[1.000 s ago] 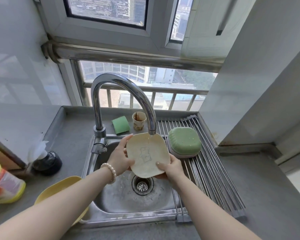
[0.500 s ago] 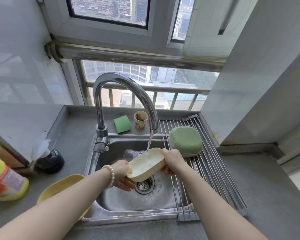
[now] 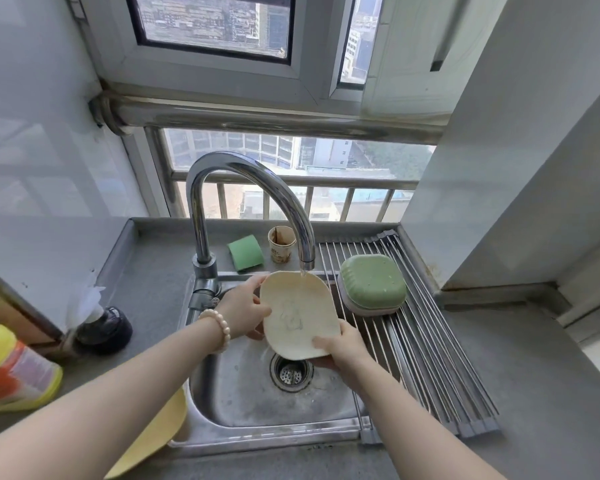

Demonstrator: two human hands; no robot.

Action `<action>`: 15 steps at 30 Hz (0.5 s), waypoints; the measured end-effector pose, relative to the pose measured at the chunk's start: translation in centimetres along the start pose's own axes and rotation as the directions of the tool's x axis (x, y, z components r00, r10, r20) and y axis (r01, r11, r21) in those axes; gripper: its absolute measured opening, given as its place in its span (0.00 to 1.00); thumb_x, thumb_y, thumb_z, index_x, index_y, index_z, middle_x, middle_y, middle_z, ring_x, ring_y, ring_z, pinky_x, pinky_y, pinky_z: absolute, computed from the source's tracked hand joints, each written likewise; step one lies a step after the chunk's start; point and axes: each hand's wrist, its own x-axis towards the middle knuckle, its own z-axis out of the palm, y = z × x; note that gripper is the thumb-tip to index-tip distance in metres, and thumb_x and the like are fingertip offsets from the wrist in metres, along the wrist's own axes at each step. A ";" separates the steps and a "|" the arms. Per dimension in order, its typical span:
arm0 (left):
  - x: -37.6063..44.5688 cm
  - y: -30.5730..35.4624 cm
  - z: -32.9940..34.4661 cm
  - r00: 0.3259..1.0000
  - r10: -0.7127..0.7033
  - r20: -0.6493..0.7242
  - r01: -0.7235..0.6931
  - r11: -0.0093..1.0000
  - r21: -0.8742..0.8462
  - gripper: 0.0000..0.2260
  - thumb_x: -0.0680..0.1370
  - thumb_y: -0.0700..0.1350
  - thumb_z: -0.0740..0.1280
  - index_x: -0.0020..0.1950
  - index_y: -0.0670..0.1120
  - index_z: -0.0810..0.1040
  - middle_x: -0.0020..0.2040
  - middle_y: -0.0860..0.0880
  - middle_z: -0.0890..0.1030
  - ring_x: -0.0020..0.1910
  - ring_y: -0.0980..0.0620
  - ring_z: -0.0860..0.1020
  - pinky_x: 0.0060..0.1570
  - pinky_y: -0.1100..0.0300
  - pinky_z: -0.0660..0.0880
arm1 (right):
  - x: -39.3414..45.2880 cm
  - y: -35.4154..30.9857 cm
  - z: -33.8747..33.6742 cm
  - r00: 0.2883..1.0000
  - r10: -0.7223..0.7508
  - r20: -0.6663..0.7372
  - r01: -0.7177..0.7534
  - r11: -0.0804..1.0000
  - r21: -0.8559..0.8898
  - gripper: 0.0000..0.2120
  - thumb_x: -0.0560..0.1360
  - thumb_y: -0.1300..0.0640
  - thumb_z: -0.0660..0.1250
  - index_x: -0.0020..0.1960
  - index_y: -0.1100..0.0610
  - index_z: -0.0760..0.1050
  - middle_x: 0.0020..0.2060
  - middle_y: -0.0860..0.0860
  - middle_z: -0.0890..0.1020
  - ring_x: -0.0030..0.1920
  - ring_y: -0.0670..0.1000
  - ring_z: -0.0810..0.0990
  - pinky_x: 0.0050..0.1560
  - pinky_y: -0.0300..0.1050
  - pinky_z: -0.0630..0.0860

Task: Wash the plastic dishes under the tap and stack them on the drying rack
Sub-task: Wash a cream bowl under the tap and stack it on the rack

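grey counter (image 3: 534, 393) takes up most of the shot, running round a steel sink (image 3: 243, 403) with a drain (image 3: 291, 373) in the bottom. a roll-up drying rack (image 3: 426, 358) of metal rods covers the right side of the sink and the counter edge. tall curved tap (image 3: 243, 174) stands at the back left of the sink, thin stream of water coming out of the spout.

yellow dish (image 3: 153, 434) sits on the counter at the sink's left edge, partly behind the left arm. a yellow and orange bottle (image 3: 11, 372) lies at the far left, and a dark round thing (image 3: 104, 329) with white plastic stuffed in it is near it.

green dish (image 3: 373, 284) is upside down on the rack, stacked on a pale one, only its rim shows.

cream dish (image 3: 298, 315) is held tilted over the sink right under the spout, water hitting its top edge. left hand (image 3: 241, 308) grips its left edge, fingers curled around the rim, bead bracelet (image 3: 219, 325) on that wrist. right hand (image 3: 340, 346) holds the lower right corner, thumb on the face, the other fingers underneath.

green sponge (image 3: 245, 252) and a stained paper cup (image 3: 282, 244) sit behind the sink.
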 end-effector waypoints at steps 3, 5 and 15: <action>0.2 -0.3 0.3 0.991 -0.131 0.004 0.131 0.990 -0.043 0.14 0.76 0.32 0.59 0.59 0.43 0.74 0.43 0.46 0.79 0.36 0.50 0.81 0.30 0.58 0.80 | -0.2 -0.4 0.7 0.974 -0.172 -0.145 0.116 0.935 -0.334 0.17 0.72 0.70 0.59 0.60 0.62 0.72 0.55 0.59 0.78 0.57 0.60 0.76 0.53 0.54 0.78; 0.2 -0.9 0.7 0.974 -0.227 0.025 0.228 0.956 -0.187 0.13 0.76 0.31 0.56 0.56 0.43 0.73 0.48 0.42 0.78 0.42 0.43 0.81 0.34 0.46 0.81 | -0.8 -0.9 1.1 0.933 -0.344 -0.104 0.166 0.670 -0.723 0.25 0.75 0.65 0.58 0.72 0.66 0.60 0.68 0.62 0.67 0.71 0.60 0.63 0.72 0.50 0.61; -0.2 -2.6 3.1 0.965 -0.225 0.134 0.261 0.875 -0.407 0.15 0.78 0.31 0.55 0.59 0.45 0.74 0.50 0.40 0.80 0.42 0.42 0.82 0.41 0.42 0.80 | -1.0 -1.7 3.0 0.984 -0.100 0.145 0.133 -0.116 -0.984 0.40 0.78 0.33 0.38 0.77 0.61 0.37 0.76 0.58 0.37 0.75 0.58 0.33 0.70 0.56 0.28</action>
